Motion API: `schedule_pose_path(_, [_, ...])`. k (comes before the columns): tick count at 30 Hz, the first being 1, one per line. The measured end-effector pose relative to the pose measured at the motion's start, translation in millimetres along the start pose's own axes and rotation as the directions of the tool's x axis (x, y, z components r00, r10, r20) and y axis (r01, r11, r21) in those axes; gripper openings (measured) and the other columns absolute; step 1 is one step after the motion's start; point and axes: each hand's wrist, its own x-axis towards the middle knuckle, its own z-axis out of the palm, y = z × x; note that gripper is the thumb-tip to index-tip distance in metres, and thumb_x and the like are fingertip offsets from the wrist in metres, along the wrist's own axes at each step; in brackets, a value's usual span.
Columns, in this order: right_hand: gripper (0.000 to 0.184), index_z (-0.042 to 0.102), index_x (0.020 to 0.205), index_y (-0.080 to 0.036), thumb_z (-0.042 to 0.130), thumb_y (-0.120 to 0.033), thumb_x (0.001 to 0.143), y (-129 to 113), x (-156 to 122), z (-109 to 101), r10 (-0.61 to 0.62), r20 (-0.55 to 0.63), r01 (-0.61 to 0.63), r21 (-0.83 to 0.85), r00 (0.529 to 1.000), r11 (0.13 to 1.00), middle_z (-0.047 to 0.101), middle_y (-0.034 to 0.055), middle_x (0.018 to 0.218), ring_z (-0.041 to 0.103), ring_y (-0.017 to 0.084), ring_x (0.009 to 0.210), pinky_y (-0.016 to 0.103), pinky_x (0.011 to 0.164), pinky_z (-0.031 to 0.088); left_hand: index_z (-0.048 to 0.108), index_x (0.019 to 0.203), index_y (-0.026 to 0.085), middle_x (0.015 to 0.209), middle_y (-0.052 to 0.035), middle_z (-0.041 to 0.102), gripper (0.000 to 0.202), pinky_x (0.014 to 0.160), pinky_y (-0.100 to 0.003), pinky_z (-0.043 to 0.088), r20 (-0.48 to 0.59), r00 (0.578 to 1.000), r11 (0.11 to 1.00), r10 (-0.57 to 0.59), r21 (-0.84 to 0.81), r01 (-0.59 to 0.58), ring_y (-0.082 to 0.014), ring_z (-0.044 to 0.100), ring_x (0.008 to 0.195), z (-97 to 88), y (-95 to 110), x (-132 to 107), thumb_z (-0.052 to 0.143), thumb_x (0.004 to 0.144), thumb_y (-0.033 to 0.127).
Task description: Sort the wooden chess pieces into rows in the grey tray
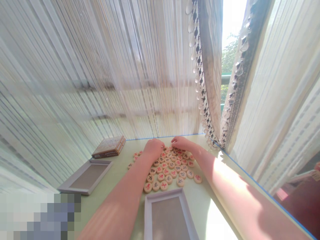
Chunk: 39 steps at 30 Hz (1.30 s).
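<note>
Round wooden Chinese chess pieces (171, 165) with red and black characters lie face up in a loose cluster on the pale green table (120, 180). My left hand (153, 149) is at the far left part of the cluster, its fingers curled in and their tips at the rearmost pieces. Across a small gap, my right hand (183, 143) is bent over the far right pieces, thumb and fingers drawn together. Whatever sits between the fingertips of either hand is too small to make out. Both wrists and forearms cover some pieces and parts of the table.
A shallow open box tray (147, 213) stands close in front of me. Another tray (82, 191) lies to the left, with a closed patterned box (108, 146) behind it. String curtains (140, 83) hang along the table's far edge; a beaded curtain (212, 100) hangs at the right.
</note>
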Motion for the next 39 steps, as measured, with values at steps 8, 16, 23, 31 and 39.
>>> schedule_pose_path(8, [0.019,0.068,0.081,-0.019,0.059,-0.014,0.066,-2.0,2.5,2.4,-0.144,-0.147,0.16,0.099,0.979,0.982,0.064,0.0004,0.092,0.051,0.006,0.059,0.017,0.054,0.04,0.071,0.087,0.021,0.089,-0.0081,0.068,0.027,0.082,-0.033,0.043,-0.045,0.999,1.0,-0.019,-0.022,0.018,-0.0226,0.058,0.09,2.8,-0.5,-0.7,0.046,0.077,0.016])
schedule_pose_path(16, [0.018,0.067,0.084,-0.018,0.062,-0.016,0.067,-10.5,1.8,5.7,-0.126,-0.138,0.162,0.293,0.982,0.942,0.063,-0.0002,0.068,0.053,0.008,0.057,0.017,0.049,0.037,0.069,0.095,0.021,0.096,-0.0097,0.068,0.03,0.083,-0.035,0.043,-0.056,0.981,0.958,-0.183,-0.234,0.166,-0.0248,0.059,0.094,4.3,-0.3,4.0,0.051,0.078,0.038])
schedule_pose_path(23, [0.02,0.064,0.082,-0.017,0.063,-0.01,0.064,-13.9,3.1,10.8,-0.126,-0.067,0.142,0.545,0.99,0.826,0.065,0.0002,0.069,0.055,0.009,0.058,0.018,0.051,0.041,0.069,0.085,0.021,0.083,-0.0061,0.069,0.024,0.076,-0.03,0.046,-0.096,0.967,0.893,-0.238,-0.412,0.179,-0.02,0.062,0.083,4.2,-2.1,4.1,0.051,0.079,0.035])
schedule_pose_path(31, [0.014,0.063,0.08,-0.012,0.064,-0.012,0.066,-19.6,0.2,4.4,-0.103,-0.007,0.061,0.846,0.995,0.53,0.062,0.0031,0.068,0.056,0.01,0.064,0.022,0.062,0.045,0.06,0.086,0.019,0.087,-0.004,0.067,0.015,0.069,-0.026,0.051,-0.207,0.935,0.743,-0.288,-0.665,0.082,-0.0137,0.063,0.075,13.8,-6.1,8.5,0.061,0.072,0.024])
schedule_pose_path(39, [0.022,0.063,0.086,-0.012,0.067,-0.018,0.065,-14.0,-1.7,0.5,-0.137,-0.053,0.128,0.766,0.989,0.63,0.065,0.004,0.076,0.056,0.009,0.067,0.02,0.062,0.043,0.06,0.096,0.017,0.095,-0.0063,0.065,0.024,0.075,-0.027,0.051,-0.214,0.944,0.767,-0.252,-0.639,0.06,-0.015,0.062,0.085,11.3,-1.3,7.6,0.058,0.072,0.013])
